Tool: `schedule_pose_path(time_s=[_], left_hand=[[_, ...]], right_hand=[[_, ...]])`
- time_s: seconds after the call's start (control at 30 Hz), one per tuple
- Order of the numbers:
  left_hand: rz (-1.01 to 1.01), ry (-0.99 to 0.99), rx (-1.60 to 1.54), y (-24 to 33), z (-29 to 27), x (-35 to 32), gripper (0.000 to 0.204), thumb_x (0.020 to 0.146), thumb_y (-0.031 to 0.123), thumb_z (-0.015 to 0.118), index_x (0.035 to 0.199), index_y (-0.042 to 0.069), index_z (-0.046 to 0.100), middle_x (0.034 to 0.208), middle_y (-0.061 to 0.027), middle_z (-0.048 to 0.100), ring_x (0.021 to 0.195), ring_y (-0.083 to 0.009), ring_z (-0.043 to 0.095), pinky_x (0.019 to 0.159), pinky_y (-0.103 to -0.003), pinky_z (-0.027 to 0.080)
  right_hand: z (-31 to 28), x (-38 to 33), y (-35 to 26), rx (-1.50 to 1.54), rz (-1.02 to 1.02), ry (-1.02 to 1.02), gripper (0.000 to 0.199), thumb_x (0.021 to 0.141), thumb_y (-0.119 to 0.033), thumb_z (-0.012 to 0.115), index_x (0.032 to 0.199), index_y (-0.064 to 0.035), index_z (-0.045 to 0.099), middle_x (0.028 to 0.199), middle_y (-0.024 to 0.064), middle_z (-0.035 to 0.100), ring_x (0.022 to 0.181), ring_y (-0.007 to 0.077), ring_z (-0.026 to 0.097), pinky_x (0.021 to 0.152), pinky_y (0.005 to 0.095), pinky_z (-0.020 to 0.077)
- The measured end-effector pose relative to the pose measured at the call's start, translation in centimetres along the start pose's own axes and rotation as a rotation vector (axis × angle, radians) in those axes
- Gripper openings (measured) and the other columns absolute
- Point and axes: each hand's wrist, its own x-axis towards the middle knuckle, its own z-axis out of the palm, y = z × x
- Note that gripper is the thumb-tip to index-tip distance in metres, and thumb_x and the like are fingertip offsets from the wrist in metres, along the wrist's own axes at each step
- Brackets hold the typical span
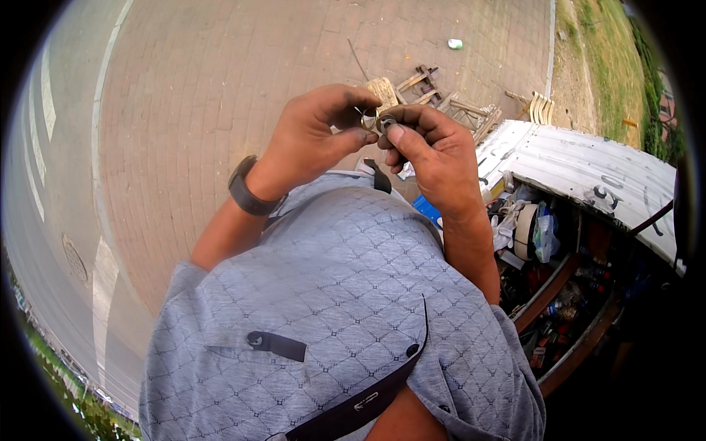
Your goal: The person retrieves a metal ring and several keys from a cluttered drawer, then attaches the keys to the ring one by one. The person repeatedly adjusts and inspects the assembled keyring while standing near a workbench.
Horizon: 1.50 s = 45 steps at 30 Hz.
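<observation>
Brass-coloured ring [362, 121] and small round metal piece [387, 121], pinched one in each hand.
In the head view, the ring sits in front of the person's chest, between the thumb and curved forefinger of the left hand [318, 131], bent just wide enough to span it. Just right of the ring, the right hand [435, 151] is closed, thumb pressing the metal piece against the forefinger; whether the pieces touch is unclear. Fingertip grips probably suit such small parts and leave them visible. Well right of the ring, a white metal panel [573, 154] borders a cluttered compartment [562, 275].
</observation>
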Motion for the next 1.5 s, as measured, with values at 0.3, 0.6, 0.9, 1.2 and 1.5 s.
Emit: schedule_pose_path(time_s=[0.3,0.6,0.9,1.2,1.5], left_hand=[[0.024,-0.04,0.034,0.3,-0.1,-0.1,0.039,0.086,-0.007,0.076,0.123,-0.001,0.068,0.111,-0.008,0.071,0.099,-0.0147,0.072,0.085,-0.028,0.06],[-0.001,-0.089,-0.024,0.3,-0.2,-0.1,0.04,0.086,-0.007,0.076,0.125,-0.002,0.068,0.113,-0.008,0.072,0.099,-0.0153,0.073,0.083,-0.028,0.061],[0.026,-0.069,0.021,0.2,-0.1,-0.1,0.036,0.086,-0.006,0.076,0.122,-0.002,0.07,0.112,-0.011,0.072,0.096,-0.0161,0.073,0.081,-0.028,0.062],[0.068,-0.045,0.065,0.1,-0.1,-0.1,0.036,0.084,-0.006,0.077,0.119,-0.001,0.072,0.108,-0.0109,0.073,0.093,-0.0157,0.072,0.079,-0.028,0.061],[0.111,0.035,0.25,0.2,0.5,-0.1,0.036,0.08,-0.006,0.08,0.115,0.0,0.074,0.102,-0.0096,0.074,0.087,-0.0151,0.072,0.075,-0.027,0.059]], right_hand=[[-0.4,0.3,0.4,0.042,0.061,-0.045,0.022,0.098,-0.008,0.063,0.114,0.0077,0.068,0.086,0.007,0.071,0.068,0.0091,0.063,0.059,0.0243,0.0526],[-1.0,0.4,0.8,0.103,0.08,-0.07,0.022,0.096,-0.007,0.064,0.112,0.0084,0.068,0.085,0.0066,0.069,0.062,0.0083,0.06,0.055,0.024,0.0496],[-0.5,0.3,0.8,-0.017,0.03,-0.017,0.018,0.095,-0.004,0.063,0.108,0.006,0.072,0.079,0.0025,0.067,0.063,0.0052,0.058,0.054,0.0221,0.0458],[-0.3,0.2,0.8,-0.077,-0.022,0.001,0.019,0.095,-0.004,0.063,0.107,0.0056,0.074,0.082,0.0014,0.068,0.069,0.005,0.057,0.058,0.0228,0.0453],[0.4,0.0,0.8,-0.23,-0.083,0.089,0.02,0.092,-0.002,0.062,0.106,0.0063,0.074,0.076,0.0029,0.067,0.066,0.0052,0.056,0.057,0.0243,0.0445]])
